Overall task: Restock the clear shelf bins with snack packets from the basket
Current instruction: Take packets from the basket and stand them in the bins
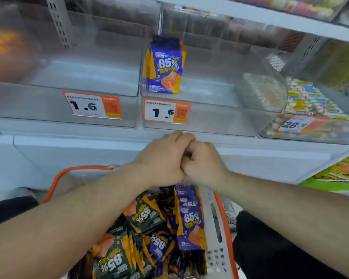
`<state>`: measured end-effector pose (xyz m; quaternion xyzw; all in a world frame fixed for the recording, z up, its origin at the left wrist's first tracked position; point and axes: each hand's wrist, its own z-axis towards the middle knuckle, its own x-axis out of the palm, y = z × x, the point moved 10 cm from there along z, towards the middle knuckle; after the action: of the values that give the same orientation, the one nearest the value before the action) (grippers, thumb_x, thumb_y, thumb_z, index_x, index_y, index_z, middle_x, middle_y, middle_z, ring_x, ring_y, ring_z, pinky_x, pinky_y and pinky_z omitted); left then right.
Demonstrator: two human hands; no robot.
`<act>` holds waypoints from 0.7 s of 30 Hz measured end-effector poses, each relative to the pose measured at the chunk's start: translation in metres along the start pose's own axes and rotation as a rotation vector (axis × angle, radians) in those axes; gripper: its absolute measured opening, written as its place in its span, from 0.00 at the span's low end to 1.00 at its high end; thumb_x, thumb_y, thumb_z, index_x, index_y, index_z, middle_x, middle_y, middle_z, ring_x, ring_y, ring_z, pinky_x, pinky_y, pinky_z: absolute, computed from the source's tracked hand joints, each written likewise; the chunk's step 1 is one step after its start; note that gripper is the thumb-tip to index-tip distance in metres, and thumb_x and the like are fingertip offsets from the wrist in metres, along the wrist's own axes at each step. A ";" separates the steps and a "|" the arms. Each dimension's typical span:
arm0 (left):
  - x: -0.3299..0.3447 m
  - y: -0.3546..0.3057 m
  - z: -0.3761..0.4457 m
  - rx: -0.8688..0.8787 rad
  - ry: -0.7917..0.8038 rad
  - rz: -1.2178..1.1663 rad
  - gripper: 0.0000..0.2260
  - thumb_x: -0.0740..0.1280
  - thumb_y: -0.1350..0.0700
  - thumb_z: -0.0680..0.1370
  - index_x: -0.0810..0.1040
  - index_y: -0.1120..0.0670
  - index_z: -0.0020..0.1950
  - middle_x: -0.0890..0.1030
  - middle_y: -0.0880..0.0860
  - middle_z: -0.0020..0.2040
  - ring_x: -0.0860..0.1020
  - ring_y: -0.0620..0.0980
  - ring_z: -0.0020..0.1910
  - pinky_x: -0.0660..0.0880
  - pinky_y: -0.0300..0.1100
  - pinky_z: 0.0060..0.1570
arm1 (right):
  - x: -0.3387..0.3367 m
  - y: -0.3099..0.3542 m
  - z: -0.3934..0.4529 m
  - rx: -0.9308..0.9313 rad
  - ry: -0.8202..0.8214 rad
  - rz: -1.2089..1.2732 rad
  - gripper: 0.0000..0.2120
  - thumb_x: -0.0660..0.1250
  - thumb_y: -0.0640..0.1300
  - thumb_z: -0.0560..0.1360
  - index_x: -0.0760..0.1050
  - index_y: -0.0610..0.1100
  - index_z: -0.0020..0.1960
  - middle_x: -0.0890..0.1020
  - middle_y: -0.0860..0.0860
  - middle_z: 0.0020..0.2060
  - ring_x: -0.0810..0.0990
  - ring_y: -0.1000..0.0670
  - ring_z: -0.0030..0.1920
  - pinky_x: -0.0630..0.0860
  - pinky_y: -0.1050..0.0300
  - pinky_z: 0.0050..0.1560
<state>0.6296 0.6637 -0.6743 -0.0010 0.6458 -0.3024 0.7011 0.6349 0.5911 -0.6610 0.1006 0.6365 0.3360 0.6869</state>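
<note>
Snack packets [149, 234] fill basket [217, 224] below. Left hand [161, 160], right hand [204, 164] touching above it, fingers curled; grip contents hidden. Purple packets [165, 65] upright in clear bin [210, 117].

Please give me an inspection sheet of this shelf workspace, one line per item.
Surface: white shelf carrying clear bins.
Job's things: middle bin holds a few purple packets standing at its left side; left bin looks empty; the basket holds purple packets and dark packets.
Clutter: nothing seen.
Hands: left hand and right hand are pressed together above the basket, fingers curled; whether they hold anything is hidden.
Cables: nothing seen; only the orange basket handle.
Surroundings: price labels on the bin fronts; right bin full of other wrapped snacks.
</note>
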 end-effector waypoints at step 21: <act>0.120 0.047 -0.043 -0.204 0.604 -0.147 0.22 0.66 0.54 0.76 0.68 0.50 0.70 0.77 0.50 0.59 0.77 0.49 0.55 0.77 0.49 0.56 | 0.171 -0.152 -0.088 0.230 0.603 -0.770 0.38 0.79 0.57 0.62 0.64 0.47 0.63 0.71 0.46 0.61 0.70 0.42 0.62 0.69 0.47 0.61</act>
<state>0.6083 0.6682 -0.8092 -0.0283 0.8497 -0.2725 0.4505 0.5965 0.5522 -0.8999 -0.1682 0.8306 0.0000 0.5308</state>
